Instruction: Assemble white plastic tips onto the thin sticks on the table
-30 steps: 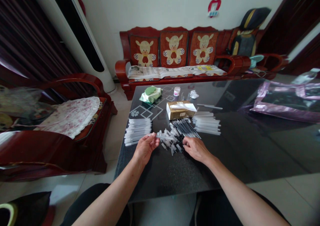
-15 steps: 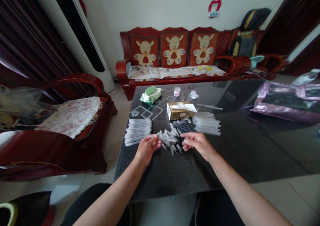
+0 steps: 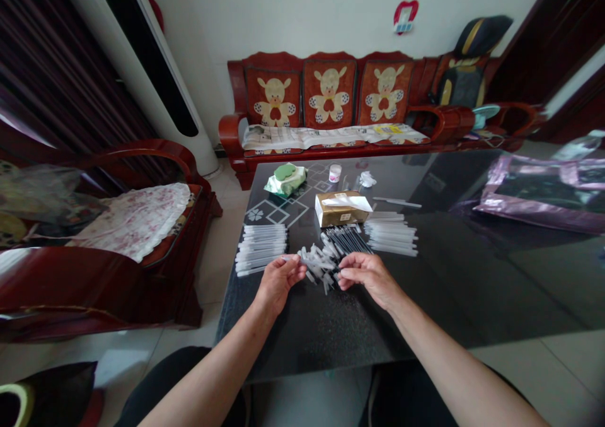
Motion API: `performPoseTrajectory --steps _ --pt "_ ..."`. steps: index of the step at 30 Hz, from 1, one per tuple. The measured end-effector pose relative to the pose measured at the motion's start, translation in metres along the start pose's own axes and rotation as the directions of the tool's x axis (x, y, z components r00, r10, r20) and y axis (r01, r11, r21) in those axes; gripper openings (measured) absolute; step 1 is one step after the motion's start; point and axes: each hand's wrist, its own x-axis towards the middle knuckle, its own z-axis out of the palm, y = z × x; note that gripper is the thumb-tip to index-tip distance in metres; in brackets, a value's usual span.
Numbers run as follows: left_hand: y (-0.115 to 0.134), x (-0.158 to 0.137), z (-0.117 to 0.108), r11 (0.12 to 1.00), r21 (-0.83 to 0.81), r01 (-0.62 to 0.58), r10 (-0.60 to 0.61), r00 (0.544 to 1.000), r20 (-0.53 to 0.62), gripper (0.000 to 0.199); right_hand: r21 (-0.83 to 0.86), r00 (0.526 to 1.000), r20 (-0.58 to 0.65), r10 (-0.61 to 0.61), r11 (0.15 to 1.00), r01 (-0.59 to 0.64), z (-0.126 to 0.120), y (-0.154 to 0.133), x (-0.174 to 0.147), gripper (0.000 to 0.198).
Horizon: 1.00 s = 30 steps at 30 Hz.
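Head view: the left hand (image 3: pixel 278 282) has thumb and fingers pinched together on a pale tube (image 3: pixel 307 261), which points rightward over a loose pile of small pale and black pieces (image 3: pixel 326 280) on the dark table (image 3: pixel 321 345). At the pile's right edge is the right hand (image 3: pixel 367 279), its fingers curled and nearly meeting; whether they grip a small piece cannot be told. Just beyond lie thin black rods (image 3: pixel 348 238), near a gold tissue box (image 3: pixel 341 213). White tubes (image 3: pixel 261 247) lie in a row beside the left hand, and more pale sticks (image 3: pixel 392 234) lie right of the rods.
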Motion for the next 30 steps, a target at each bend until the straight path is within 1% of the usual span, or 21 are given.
performPoseTrajectory --steps 5,11,19,24,30 --pt "0.0000 -0.0007 0.0015 1.000 0.003 -0.004 0.004 1.000 0.000 0.009 0.043 1.000 0.003 0.020 0.999 -0.020 0.0014 0.0039 0.0004 0.025" --pt "0.0000 -0.0016 0.0029 1.000 0.016 -0.005 0.005 1.000 0.008 0.013 0.060 1.000 0.003 0.006 0.998 -0.006 0.0023 0.0033 0.0001 0.026" --pt "-0.0023 -0.0034 0.0031 1.000 0.026 -0.005 0.005 1.000 0.029 0.015 0.062 1.000 -0.002 0.008 0.998 -0.007 0.0050 0.0019 0.0001 0.025" --pt "-0.0032 -0.0033 0.0031 0.999 0.030 -0.015 0.014 1.000 0.023 0.017 0.065 1.000 -0.002 0.013 0.998 -0.013 0.0056 0.0006 -0.0004 0.027" --pt "-0.0047 -0.0033 0.0020 1.000 0.021 -0.022 0.021 0.999 0.049 0.020 0.053 1.000 -0.004 -0.002 0.999 0.002 0.0054 0.0014 -0.0005 0.027"
